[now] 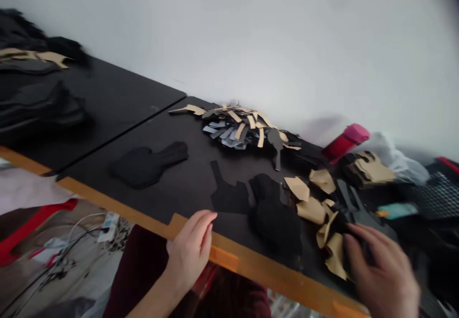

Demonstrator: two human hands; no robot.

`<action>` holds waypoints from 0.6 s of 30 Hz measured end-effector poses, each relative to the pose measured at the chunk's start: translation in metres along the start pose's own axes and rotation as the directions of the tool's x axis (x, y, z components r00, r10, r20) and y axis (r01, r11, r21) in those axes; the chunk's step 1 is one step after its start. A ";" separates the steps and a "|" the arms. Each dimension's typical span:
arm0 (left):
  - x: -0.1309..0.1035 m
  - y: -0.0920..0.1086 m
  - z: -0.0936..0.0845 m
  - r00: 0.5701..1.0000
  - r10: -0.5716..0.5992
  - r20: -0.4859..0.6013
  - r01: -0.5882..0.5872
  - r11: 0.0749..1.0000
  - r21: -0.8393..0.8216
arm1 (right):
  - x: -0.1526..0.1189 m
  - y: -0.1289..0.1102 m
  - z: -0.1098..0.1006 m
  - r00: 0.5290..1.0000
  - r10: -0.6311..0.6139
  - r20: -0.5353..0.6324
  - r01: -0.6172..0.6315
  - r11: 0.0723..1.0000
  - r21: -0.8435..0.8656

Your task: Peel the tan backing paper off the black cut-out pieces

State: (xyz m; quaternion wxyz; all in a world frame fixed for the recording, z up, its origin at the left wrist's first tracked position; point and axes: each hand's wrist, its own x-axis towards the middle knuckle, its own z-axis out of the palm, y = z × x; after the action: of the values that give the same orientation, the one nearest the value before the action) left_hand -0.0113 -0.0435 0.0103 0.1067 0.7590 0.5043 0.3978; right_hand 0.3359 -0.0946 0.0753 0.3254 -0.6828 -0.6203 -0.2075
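Observation:
My left hand (pixel 191 246) rests at the table's front edge, its fingers pressed together and curled, with nothing visible in them. At the right, my right hand (pixel 383 265) is bent over a heap of tan paper pieces (pixel 310 208). Its thumb and fingers are drawn close together by the tan scraps and a black piece, somewhat blurred; what they hold is hidden. Between the hands lies a stack of black cut pieces (pixel 274 215). A thin black cutout (pixel 229 191) lies flat beside it. Farther left is another black piece (pixel 147 165), wide with a narrow neck.
A pile of tan and grey strips (pixel 240 126) lies near the wall. Stacks of black pieces (pixel 39 105) stand at far left. Toward the right are a pink container (pixel 346 141), tan cutouts (pixel 371 167), a plastic bag (pixel 401 158) and a black mesh basket (pixel 437 191). Cables (pixel 68 246) trail below.

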 end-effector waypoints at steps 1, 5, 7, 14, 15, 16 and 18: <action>0.006 -0.003 0.000 0.999 0.031 0.008 -0.032 0.996 0.081 | 0.005 -0.028 0.016 0.993 -0.107 0.043 0.101 0.988 0.118; 0.033 -0.018 0.006 0.972 0.187 0.140 -0.219 0.939 0.266 | 0.025 -0.118 0.081 0.881 -0.385 0.275 0.300 0.904 0.304; 0.043 -0.025 0.010 0.941 0.266 0.210 -0.316 0.912 0.260 | 0.034 -0.144 0.105 0.838 -0.400 0.370 0.318 0.910 0.265; 0.048 -0.032 0.014 0.826 0.455 0.334 -0.551 0.778 0.301 | 0.056 -0.161 0.139 0.798 -0.391 0.458 0.277 0.914 0.298; 0.049 -0.031 0.014 0.818 0.464 0.339 -0.563 0.768 0.307 | 0.063 -0.158 0.143 0.818 -0.370 0.441 0.259 0.920 0.293; 0.049 -0.031 0.014 0.812 0.472 0.343 -0.572 0.759 0.311 | 0.074 -0.155 0.148 0.844 -0.338 0.416 0.232 0.930 0.284; 0.048 -0.032 0.013 0.808 0.481 0.339 -0.580 0.749 0.319 | 0.105 -0.148 0.159 0.906 -0.243 0.346 0.159 0.954 0.254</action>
State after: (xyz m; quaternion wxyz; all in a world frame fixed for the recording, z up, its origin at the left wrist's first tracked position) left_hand -0.0153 0.0158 0.0077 -0.1135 0.9177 0.3211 0.2046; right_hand 0.1861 0.0942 0.0636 0.2518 -0.6015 -0.7572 -0.0363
